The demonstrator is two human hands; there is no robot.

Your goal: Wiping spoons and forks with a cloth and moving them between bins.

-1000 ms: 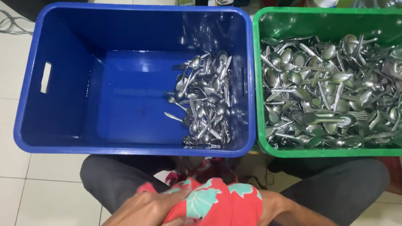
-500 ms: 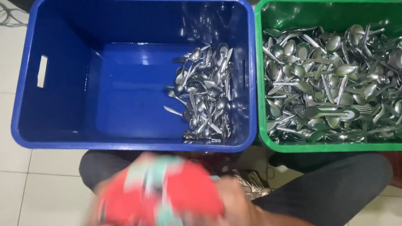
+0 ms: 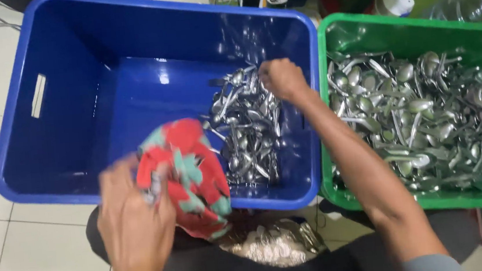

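Observation:
My left hand point(image 3: 132, 220) grips a red cloth with teal flower print point(image 3: 189, 175), held over the near rim of the blue crate point(image 3: 19, 126). My right hand point(image 3: 282, 78) reaches into the blue crate and rests, fingers curled, on top of the pile of steel spoons point(image 3: 246, 129) lying against the crate's right wall. Whether it holds a spoon is hidden by the fingers. A green crate point(image 3: 359, 29) to the right is packed with several more steel spoons and forks point(image 3: 419, 114).
White floor tiles point(image 3: 7, 255) lie to the left and below. A crumpled shiny bag point(image 3: 274, 246) sits on my lap below the blue crate. A white-capped container point(image 3: 395, 0) and a clear plastic bottle point(image 3: 473, 4) stand behind the green crate.
My right hand left the cloth and went forward into the blue crate onto the spoon pile. My left hand lifted the cloth up over the crate's near rim.

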